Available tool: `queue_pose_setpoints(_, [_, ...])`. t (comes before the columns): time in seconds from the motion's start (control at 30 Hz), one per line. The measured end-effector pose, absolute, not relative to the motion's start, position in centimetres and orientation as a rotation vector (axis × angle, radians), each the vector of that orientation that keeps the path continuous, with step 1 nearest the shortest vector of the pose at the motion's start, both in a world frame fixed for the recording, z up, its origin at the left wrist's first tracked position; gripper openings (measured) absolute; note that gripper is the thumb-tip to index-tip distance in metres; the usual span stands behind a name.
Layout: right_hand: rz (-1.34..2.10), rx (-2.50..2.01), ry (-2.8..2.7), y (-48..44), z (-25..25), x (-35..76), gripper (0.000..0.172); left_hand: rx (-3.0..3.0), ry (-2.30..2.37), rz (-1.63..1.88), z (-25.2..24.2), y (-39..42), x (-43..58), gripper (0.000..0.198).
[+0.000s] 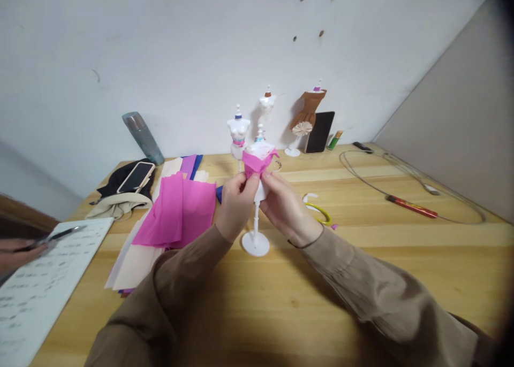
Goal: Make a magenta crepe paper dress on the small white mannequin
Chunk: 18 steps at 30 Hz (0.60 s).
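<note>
A small white mannequin (256, 242) stands upright on its round base on the wooden table. Pink crepe paper (257, 162) is wrapped around its torso, with a folded edge sticking out at the upper right. My left hand (236, 204) pinches the paper at the waist from the left. From the right, my right hand (284, 204) pinches it at the same height, and the two thumbs almost meet in front. Fingertips behind the torso are hidden. Sheets of pink crepe paper (176, 212) lie left of my left hand, on top of pale sheets (136, 268).
Behind stand two white mannequins (238, 126) (267, 104) and one in a brown paper dress (312, 105). A yellow tape roll (323, 215), cable (361, 184) and red tube (412, 206) lie right. Left are a phone (136, 178), bottle (142, 137) and another person's hand (20, 254) with a pen over written paper (52, 281).
</note>
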State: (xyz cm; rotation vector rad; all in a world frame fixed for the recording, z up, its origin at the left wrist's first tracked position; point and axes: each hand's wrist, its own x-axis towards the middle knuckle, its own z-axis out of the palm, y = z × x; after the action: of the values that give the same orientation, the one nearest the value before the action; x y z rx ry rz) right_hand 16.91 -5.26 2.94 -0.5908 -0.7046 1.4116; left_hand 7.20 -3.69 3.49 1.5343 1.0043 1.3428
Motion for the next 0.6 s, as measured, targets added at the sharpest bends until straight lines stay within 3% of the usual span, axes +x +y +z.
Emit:
queue_pose_setpoints(0.37, [1.315,-0.689,-0.691,-5.47,3.23,16.69,0.017,1.514,0.954,1.283,3.89,-3.94,7.05,0.038])
queue_pose_setpoints(0.6, [1.310,-0.642,-0.785,-5.81,3.18,16.34,0.021,1.269,0.829,1.278,3.96,-4.30,7.13,0.023])
